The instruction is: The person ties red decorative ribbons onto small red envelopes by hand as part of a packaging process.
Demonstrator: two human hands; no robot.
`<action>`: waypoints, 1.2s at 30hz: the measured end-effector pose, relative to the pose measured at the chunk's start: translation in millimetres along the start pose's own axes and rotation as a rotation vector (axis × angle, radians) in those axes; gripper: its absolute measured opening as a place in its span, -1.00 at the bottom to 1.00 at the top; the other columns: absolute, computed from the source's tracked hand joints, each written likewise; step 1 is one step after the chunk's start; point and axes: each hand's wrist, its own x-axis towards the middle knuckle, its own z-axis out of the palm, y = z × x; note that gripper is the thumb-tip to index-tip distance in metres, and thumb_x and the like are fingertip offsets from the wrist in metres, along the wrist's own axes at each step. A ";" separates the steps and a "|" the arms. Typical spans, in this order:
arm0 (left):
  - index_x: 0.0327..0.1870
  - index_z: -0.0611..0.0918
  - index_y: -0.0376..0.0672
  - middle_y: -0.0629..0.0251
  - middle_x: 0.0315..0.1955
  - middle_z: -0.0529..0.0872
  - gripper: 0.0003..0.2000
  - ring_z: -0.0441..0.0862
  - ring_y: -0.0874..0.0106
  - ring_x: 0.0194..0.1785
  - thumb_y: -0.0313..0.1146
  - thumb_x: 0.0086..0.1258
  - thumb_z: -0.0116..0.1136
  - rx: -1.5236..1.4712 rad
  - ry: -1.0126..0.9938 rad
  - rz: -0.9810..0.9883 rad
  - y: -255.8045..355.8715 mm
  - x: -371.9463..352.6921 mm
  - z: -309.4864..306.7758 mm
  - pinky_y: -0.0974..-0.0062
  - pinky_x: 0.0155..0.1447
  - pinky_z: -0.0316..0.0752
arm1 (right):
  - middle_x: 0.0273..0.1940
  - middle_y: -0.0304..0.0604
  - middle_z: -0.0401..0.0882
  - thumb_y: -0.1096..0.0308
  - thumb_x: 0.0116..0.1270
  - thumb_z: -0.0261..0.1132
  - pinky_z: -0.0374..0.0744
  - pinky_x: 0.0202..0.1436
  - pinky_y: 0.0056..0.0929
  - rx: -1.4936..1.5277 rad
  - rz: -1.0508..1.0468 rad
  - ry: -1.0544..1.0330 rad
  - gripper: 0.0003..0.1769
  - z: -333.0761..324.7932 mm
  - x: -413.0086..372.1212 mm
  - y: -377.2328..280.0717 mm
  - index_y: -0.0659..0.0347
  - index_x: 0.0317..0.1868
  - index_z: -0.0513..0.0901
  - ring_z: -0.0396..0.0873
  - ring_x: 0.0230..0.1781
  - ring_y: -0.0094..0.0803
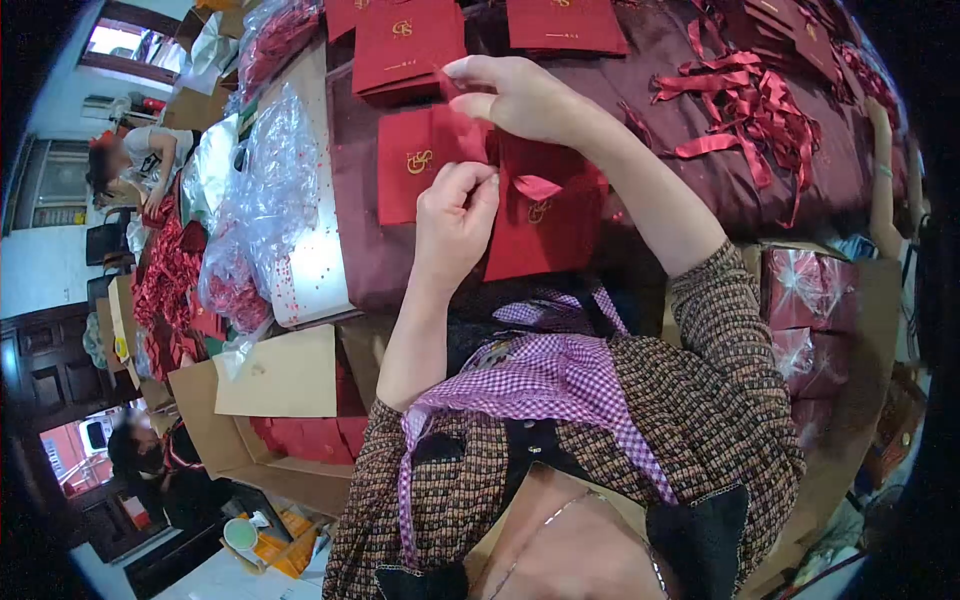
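Over the worktable, my left hand [458, 205] is closed, thumb and fingers pinched on a red ribbon [464, 135]. My right hand [515, 100] is just above it, bent at the wrist, its fingers closing round the upper part of the same ribbon, which is partly blurred. A shiny ribbon end [538, 187] lies to the right of my left hand. Beneath the hands is a flat red pouch [545, 245] with a gold logo, partly covered by the ribbon. Another red pouch [400, 185] with a gold logo lies to the left.
Stacks of red pouches [410, 50] stand farther back on the dark red cloth [350, 170]. Loose red ribbons [755, 120] lie in a heap at right. Open cartons [275, 370] flank my body. Clear plastic bags [275, 170] are at left; other people sit beyond.
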 end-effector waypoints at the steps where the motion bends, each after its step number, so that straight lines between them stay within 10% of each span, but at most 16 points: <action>1: -0.31 0.59 -0.34 0.15 -0.50 0.56 -0.96 0.55 0.36 -0.42 -0.55 0.28 0.15 0.000 0.002 0.003 -0.9 0.0 -1.6 0.47 -0.31 0.42 | -0.17 0.03 0.67 0.38 0.29 0.29 0.56 -0.07 -0.44 -0.159 0.036 0.042 -0.61 -3.1 -2.5 0.8 0.33 0.10 0.53 0.62 -0.20 -0.39; 6: -0.30 0.59 -0.33 0.19 -0.52 0.53 -0.95 0.50 0.43 -0.42 -0.54 0.29 0.15 -0.003 0.037 -0.013 -10.0 0.7 -6.9 0.52 -0.31 0.39 | -0.26 0.09 0.64 0.31 0.24 0.32 0.57 -0.10 -0.24 -0.111 -0.094 0.262 -0.67 -9.4 -20.3 9.2 0.30 -0.03 0.57 0.62 -0.24 0.01; 13: -0.31 0.57 -0.33 0.20 -0.50 0.52 -0.95 0.48 0.44 -0.43 -0.53 0.29 0.14 -0.008 0.024 0.010 -8.5 2.4 -9.4 0.53 -0.31 0.38 | -0.35 -0.02 0.60 0.26 0.18 0.41 0.54 -0.25 -0.23 -0.336 -0.049 0.539 -0.73 -30.5 -33.2 2.0 0.24 -0.19 0.63 0.58 -0.33 -0.08; 15: -0.31 0.57 -0.33 0.21 -0.51 0.51 -0.95 0.47 0.45 -0.43 -0.54 0.29 0.13 0.001 0.015 0.027 -7.6 3.5 -9.7 0.53 -0.31 0.38 | -0.33 -0.10 0.59 0.34 0.22 0.35 0.51 -0.08 -0.24 -0.402 -0.400 0.372 -0.82 -35.6 -29.7 -2.1 0.21 -0.20 0.63 0.55 -0.25 -0.10; 21: -0.34 0.54 -0.34 0.32 -0.53 0.48 -0.96 0.43 0.54 -0.44 -0.56 0.29 0.09 -0.057 -0.003 0.012 -7.6 1.2 -9.3 0.58 -0.32 0.35 | -0.23 -0.18 0.52 0.47 0.21 0.30 0.46 0.03 -0.32 -0.123 -0.208 -0.240 -0.84 -21.4 -45.3 -17.9 0.16 -0.17 0.61 0.50 -0.10 -0.19; 26: -0.39 0.54 -0.29 0.55 -0.57 0.46 -0.92 0.39 0.66 -0.45 -0.52 0.33 0.03 -0.265 -0.008 -0.156 -6.6 1.1 -7.4 0.64 -0.34 0.33 | -0.28 -0.16 0.50 0.51 0.16 0.30 0.46 -0.03 -0.32 -0.214 -0.243 -0.297 -0.84 -26.1 -45.1 -21.6 0.18 -0.22 0.58 0.49 -0.13 -0.16; 27: -0.41 0.56 -0.24 0.52 -0.57 0.48 -0.87 0.41 0.67 -0.45 -0.49 0.35 -0.01 -0.388 0.013 -0.438 -1.9 -0.3 -19.9 0.65 -0.34 0.33 | -0.30 -0.14 0.53 0.46 0.19 0.29 0.46 -0.04 -0.28 -0.195 -0.277 -0.311 -0.88 -29.1 -44.5 -20.5 0.15 -0.24 0.57 0.49 -0.16 -0.13; 31: -0.33 0.63 -0.24 0.34 -0.44 0.66 -0.92 0.53 0.61 -0.36 -0.47 0.35 0.10 -0.798 0.257 -0.173 -35.4 14.6 -59.4 0.66 -0.18 0.41 | -0.27 -0.16 0.52 0.55 0.12 0.27 0.46 0.01 -0.29 -0.245 -0.231 -0.296 -0.85 -41.3 -52.0 -21.6 0.19 -0.27 0.56 0.49 -0.12 -0.15; 36: -0.14 0.60 -0.29 0.33 -0.24 0.60 -0.88 0.50 0.59 -0.21 -0.50 0.36 0.13 0.008 0.400 -0.080 -15.2 11.2 -56.4 0.62 -0.09 0.42 | -0.23 -0.13 0.57 0.52 0.18 0.24 0.48 0.01 -0.30 -0.166 -0.145 -0.291 -0.88 -41.6 -44.1 -15.4 0.24 -0.24 0.58 0.52 -0.11 -0.16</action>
